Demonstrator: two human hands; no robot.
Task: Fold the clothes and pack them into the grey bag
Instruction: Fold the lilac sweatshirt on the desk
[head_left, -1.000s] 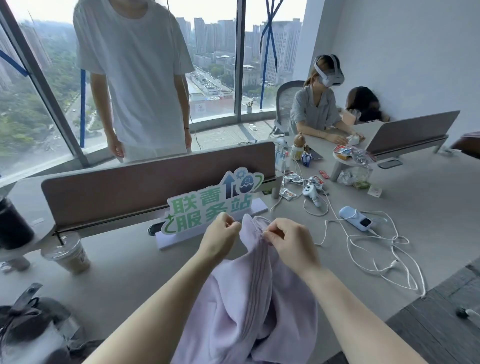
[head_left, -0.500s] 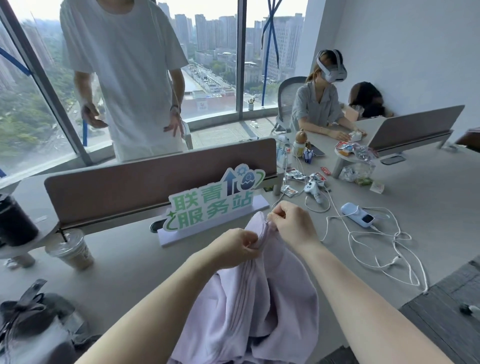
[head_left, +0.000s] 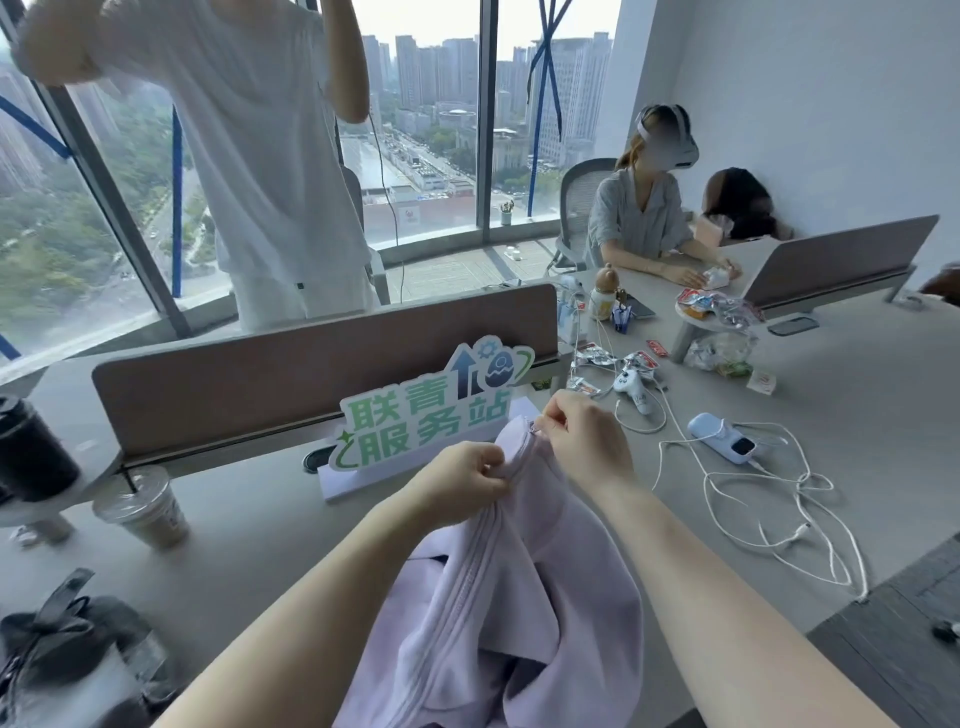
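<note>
Hands zip a lilac jacket (head_left: 498, 597) at six o'clock: left hand (head_left: 457, 488) grips fabric, right hand (head_left: 582, 436) pinches the zip pull; folding likely follows, bag (head_left: 78, 639) at eight o'clock.

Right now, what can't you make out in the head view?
- Garment: type unclear; bunched, lower part cut off by the bottom edge.
- Zipper pull: hidden by the right hand.
- Left hand: fingertips buried in fabric.
- Grey bag: opening unclear; cut off at the bottom-left corner.
</note>
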